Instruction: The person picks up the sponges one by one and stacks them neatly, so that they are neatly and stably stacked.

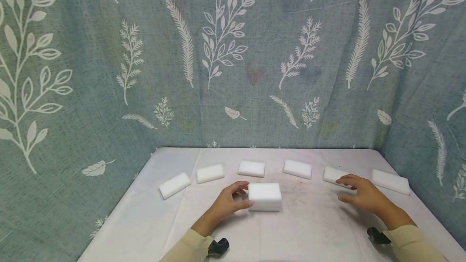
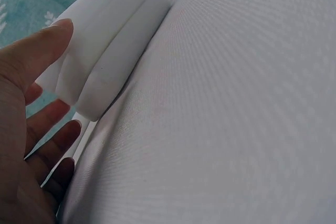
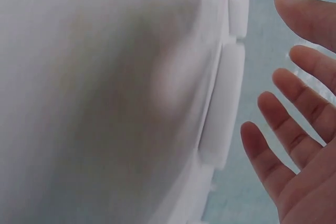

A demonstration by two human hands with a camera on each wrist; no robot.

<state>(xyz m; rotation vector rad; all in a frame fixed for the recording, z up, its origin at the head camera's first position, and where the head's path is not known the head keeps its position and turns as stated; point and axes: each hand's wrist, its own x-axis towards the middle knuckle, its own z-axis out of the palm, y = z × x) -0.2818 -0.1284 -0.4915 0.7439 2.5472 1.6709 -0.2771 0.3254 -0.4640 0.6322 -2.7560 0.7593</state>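
A stack of white sponge blocks (image 1: 265, 201), three layers in the left wrist view, stands near the middle of the table. My left hand (image 1: 228, 200) is at its left end, thumb (image 2: 55, 43) against the near side and index finger toward the far side, steadying it; the other fingers hang beside it. On the right, my right hand (image 1: 364, 197) hovers with spread, slightly bent fingers and holds nothing. Just beyond its fingertips lies a single white sponge block (image 1: 333, 176), partly hidden by the fingers in the head view.
More single white blocks lie in an arc behind the stack: far left (image 1: 174, 185), left (image 1: 210, 173), middle (image 1: 251, 169), right of middle (image 1: 297, 169) and far right (image 1: 390, 181). A white cloth covers the table (image 1: 309, 229). Leaf-patterned green curtains (image 1: 236, 51) enclose the back and sides.
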